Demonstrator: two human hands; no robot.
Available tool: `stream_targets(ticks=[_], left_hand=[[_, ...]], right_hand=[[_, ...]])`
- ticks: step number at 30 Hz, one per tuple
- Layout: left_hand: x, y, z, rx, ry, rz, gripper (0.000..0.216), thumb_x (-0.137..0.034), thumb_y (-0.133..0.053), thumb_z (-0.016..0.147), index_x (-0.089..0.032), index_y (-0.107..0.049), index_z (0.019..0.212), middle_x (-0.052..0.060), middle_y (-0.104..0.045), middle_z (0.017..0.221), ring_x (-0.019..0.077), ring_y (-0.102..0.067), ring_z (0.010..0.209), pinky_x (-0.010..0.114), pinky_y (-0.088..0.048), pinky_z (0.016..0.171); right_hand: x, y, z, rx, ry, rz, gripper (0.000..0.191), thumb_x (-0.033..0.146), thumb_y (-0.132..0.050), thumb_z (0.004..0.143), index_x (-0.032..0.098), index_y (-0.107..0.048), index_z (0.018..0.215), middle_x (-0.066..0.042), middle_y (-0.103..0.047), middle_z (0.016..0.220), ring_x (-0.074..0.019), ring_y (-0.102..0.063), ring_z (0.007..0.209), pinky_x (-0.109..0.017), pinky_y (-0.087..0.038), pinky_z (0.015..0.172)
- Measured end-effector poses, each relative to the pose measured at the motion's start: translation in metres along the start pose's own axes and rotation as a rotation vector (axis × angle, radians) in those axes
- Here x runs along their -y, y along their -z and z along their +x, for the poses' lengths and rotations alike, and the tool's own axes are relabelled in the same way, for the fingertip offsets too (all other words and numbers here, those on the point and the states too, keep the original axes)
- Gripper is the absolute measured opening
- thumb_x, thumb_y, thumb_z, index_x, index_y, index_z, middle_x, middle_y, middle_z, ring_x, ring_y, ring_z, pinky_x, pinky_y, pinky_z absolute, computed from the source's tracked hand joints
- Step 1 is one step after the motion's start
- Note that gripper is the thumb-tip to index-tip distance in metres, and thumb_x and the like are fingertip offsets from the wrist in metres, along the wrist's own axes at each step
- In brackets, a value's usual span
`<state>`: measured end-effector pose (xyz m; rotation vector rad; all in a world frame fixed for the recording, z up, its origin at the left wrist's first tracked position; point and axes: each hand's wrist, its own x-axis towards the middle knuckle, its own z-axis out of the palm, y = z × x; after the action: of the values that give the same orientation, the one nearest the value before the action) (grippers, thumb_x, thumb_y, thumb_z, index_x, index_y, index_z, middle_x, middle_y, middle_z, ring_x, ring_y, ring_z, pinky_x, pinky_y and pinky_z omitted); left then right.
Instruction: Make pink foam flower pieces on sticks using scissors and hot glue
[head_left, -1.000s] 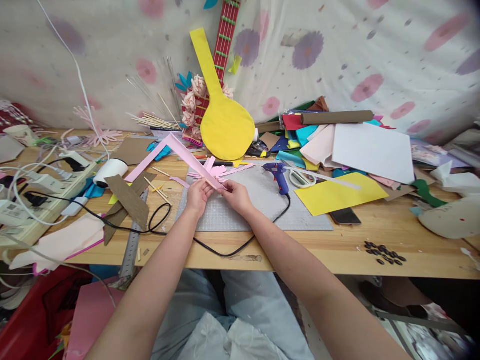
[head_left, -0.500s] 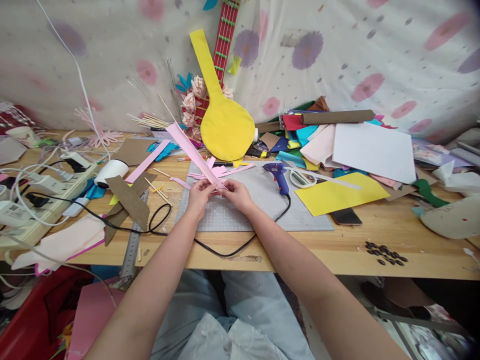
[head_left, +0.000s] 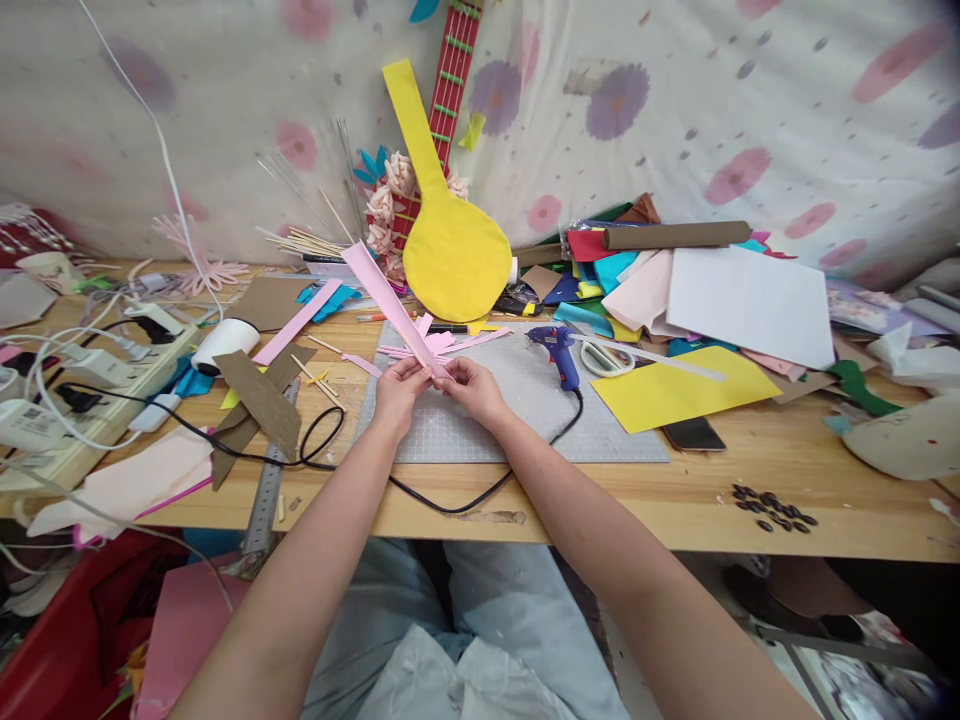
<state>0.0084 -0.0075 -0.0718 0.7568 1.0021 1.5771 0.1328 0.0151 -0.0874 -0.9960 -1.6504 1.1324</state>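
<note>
Your left hand [head_left: 399, 402] and right hand [head_left: 472, 393] pinch the near end of a pink strip [head_left: 386, 300], fingers drawn narrow around it. The strip slants toward the upper left above the grey cutting mat [head_left: 517, 430], its far end free. The step in hand appears to be shaping that end; the next move probably calls for an even, light pinch, keeping the edges aligned without crumpling.

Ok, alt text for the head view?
Left hand and right hand hold the near end of a pink strip over a gray cutting mat. A blue glue gun lies to the right; a yellow cutout stands behind.
</note>
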Motion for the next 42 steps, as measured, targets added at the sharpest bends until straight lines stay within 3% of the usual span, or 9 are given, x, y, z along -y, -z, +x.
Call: stream_targets(ticks=[5, 14, 27, 36, 39, 42], left_hand=[[0.001, 0.001, 0.001, -0.018, -0.038, 0.031, 0.033, -0.021, -0.075, 0.046, -0.013, -0.062, 0.075, 0.003, -0.065, 0.072, 0.0134, -0.060, 0.067, 0.031, -0.048, 0.071], [-0.001, -0.001, -0.001, -0.028, -0.062, 0.093, 0.033, -0.023, -0.074, 0.047, -0.013, -0.058, 0.073, 0.000, -0.062, 0.066, 0.0109, -0.058, 0.060, 0.028, -0.048, 0.064], [0.001, 0.003, 0.000, 0.011, -0.050, 0.147, 0.034, -0.026, -0.074, 0.048, -0.013, -0.056, 0.073, 0.001, -0.061, 0.065, 0.0119, -0.058, 0.060, 0.027, -0.047, 0.061], [-0.006, 0.000, -0.002, -0.057, -0.033, 0.076, 0.026, -0.028, -0.071, 0.053, -0.012, -0.063, 0.072, 0.004, -0.065, 0.068, 0.0157, -0.062, 0.067, 0.033, -0.049, 0.071], [-0.005, 0.001, -0.001, -0.064, -0.013, 0.105, 0.026, -0.026, -0.072, 0.050, -0.013, -0.064, 0.072, 0.003, -0.065, 0.066, 0.0160, -0.062, 0.065, 0.033, -0.050, 0.069], [-0.003, 0.001, 0.000, -0.047, -0.002, 0.119, 0.028, -0.026, -0.074, 0.047, -0.014, -0.065, 0.071, 0.003, -0.066, 0.066, 0.0169, -0.062, 0.065, 0.033, -0.050, 0.067]], right_hand=[[-0.002, 0.001, -0.001, 0.029, -0.012, 0.010, 0.024, 0.043, -0.052, 0.075, 0.019, -0.056, 0.076, 0.000, -0.064, 0.068, -0.0110, -0.060, 0.059, -0.024, -0.047, 0.059], [-0.002, -0.001, -0.003, 0.025, 0.015, -0.059, 0.025, 0.043, -0.051, 0.076, 0.019, -0.057, 0.076, -0.001, -0.065, 0.070, -0.0117, -0.061, 0.062, -0.024, -0.047, 0.061], [0.002, 0.000, -0.005, 0.040, -0.003, -0.202, 0.016, 0.033, -0.060, 0.068, 0.017, -0.057, 0.073, 0.001, -0.062, 0.064, -0.0107, -0.055, 0.058, -0.022, -0.039, 0.054], [0.012, 0.001, -0.008, 0.074, 0.025, -0.373, 0.009, 0.028, -0.058, 0.068, 0.019, -0.058, 0.071, 0.002, -0.060, 0.063, -0.0102, -0.053, 0.058, -0.022, -0.038, 0.055], [0.018, 0.000, -0.010, 0.042, 0.038, -0.383, 0.018, 0.036, -0.055, 0.072, 0.019, -0.058, 0.074, 0.000, -0.061, 0.068, -0.0114, -0.054, 0.061, -0.024, -0.039, 0.059], [0.022, 0.000, -0.005, -0.086, 0.046, -0.362, 0.028, 0.047, -0.051, 0.074, 0.020, -0.056, 0.075, 0.000, -0.060, 0.071, -0.0116, -0.053, 0.063, -0.025, -0.039, 0.061]])
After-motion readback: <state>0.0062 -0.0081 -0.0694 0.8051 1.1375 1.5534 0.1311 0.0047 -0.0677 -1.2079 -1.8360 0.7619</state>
